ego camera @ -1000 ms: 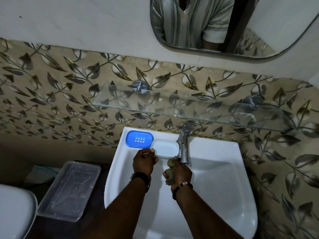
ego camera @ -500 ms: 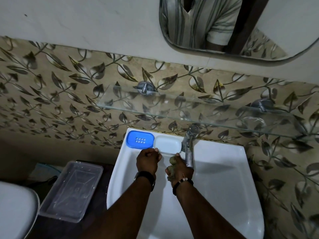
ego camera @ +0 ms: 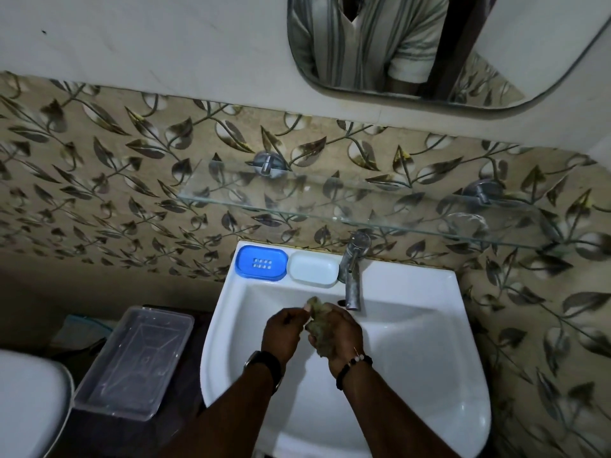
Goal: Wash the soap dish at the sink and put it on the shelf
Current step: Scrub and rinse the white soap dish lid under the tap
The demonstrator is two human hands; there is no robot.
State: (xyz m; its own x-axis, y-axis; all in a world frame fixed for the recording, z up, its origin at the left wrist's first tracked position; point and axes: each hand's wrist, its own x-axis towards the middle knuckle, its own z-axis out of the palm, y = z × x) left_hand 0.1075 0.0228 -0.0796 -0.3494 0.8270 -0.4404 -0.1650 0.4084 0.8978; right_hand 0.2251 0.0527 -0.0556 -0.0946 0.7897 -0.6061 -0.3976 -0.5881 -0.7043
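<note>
Room: dim bathroom, leaf-patterned tiles (ego camera: 109, 180) across the wall, plain white wall above them.
Forearms: both mine, reaching up from the bottom edge over the basin.
Watch (ego camera: 264, 366): dark strap on my left wrist.
Bracelet (ego camera: 353, 366): dark and pale beads on my right wrist.
Sink (ego camera: 429, 358): white, rounded front, wet-looking bowl under my hands.
Left hand (ego camera: 284, 335): over the bowl, fingers (ego camera: 302, 314) pinching the upper edge of the scrubber.
Right hand (ego camera: 340, 335): fingers curled tight around the scrubber (ego camera: 319, 325), a greenish-grey wad pressed between my two hands.
Tap (ego camera: 352, 269): metal, spout pointing down just beyond my right hand; I cannot tell if water is running.
Clear tub (ego camera: 135, 361): see-through plastic box, left of the sink, on a dark surface.
Toilet (ego camera: 29, 404): white curve at the bottom-left corner.
Soap dish base (ego camera: 312, 269): white tray, sitting on the sink's back ledge, just left of the tap, nobody's fingers on it.
Soap dish insert (ego camera: 261, 262): blue piece with small drain holes, on the same ledge, right beside the white tray and touching it.
Shelf (ego camera: 363, 206): glass, on two metal brackets (ego camera: 267, 165), above the tap.
Mirror (ego camera: 429, 51): top right, showing a striped short-sleeved shirt.
</note>
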